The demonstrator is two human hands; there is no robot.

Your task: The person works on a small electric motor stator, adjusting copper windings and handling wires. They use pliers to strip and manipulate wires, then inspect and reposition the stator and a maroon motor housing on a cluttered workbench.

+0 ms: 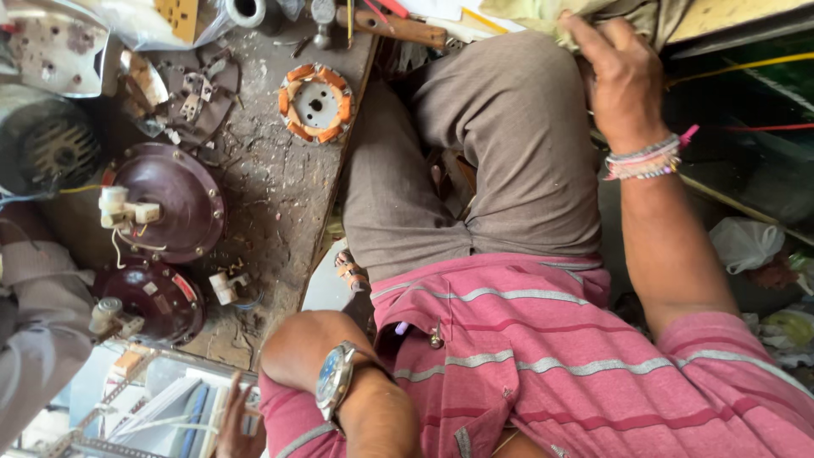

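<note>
Right hand (623,76) grips olive cloth (585,15), fingers curled.

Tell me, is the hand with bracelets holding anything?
The right hand seems to have a grip on a cloth, by its near edge above the knee.

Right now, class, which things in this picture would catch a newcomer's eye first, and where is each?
First the pink striped shirt filling the lower middle. Then the right hand at the top, beaded bracelets on its wrist, gripping a pale cloth. On the dusty bench to the left lie an orange-wound motor coil and two maroon fan motor housings.
</note>
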